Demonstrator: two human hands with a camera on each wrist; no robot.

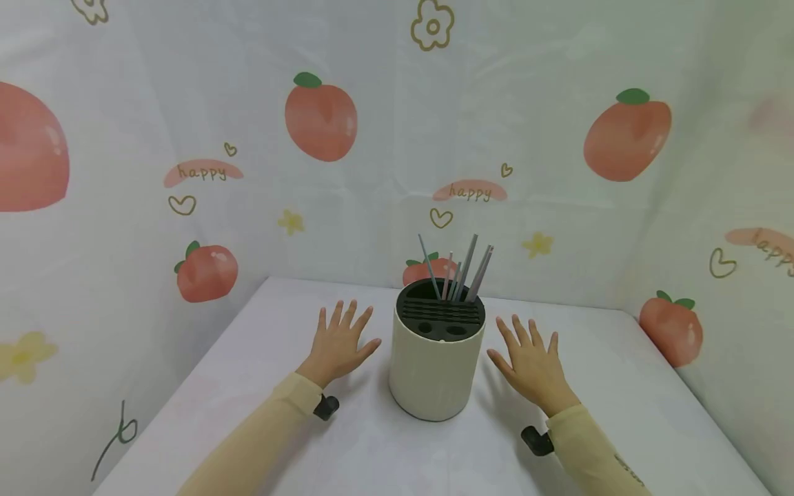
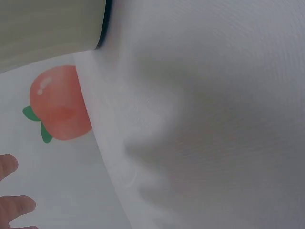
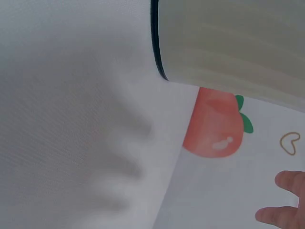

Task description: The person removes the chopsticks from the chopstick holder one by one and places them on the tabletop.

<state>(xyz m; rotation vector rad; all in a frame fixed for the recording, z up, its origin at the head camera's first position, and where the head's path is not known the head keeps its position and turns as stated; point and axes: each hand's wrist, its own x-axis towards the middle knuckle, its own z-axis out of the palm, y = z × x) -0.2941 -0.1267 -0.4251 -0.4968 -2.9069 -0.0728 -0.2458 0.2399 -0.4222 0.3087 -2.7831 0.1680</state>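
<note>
A round cream pen holder (image 1: 434,379) with a black slotted top (image 1: 442,313) stands upright on the white table. Several thin grey and pinkish sticks (image 1: 469,269) lean in its rear compartment; their lower ends are hidden inside. To its left, my left hand (image 1: 338,344) is held with fingers spread, apart from the holder and holding nothing. My right hand (image 1: 532,362) is spread the same way on the other side. Both wrist views show the holder's lower wall (image 2: 52,28) and a few fingertips (image 3: 281,215), with finger shadows on the tabletop.
The white tabletop (image 1: 248,386) meets a white cloth backdrop (image 1: 372,213) printed with peaches, hearts and flowers at the back and both sides. A small black camera (image 1: 326,407) sits at the left wrist, another black camera (image 1: 537,441) at the right.
</note>
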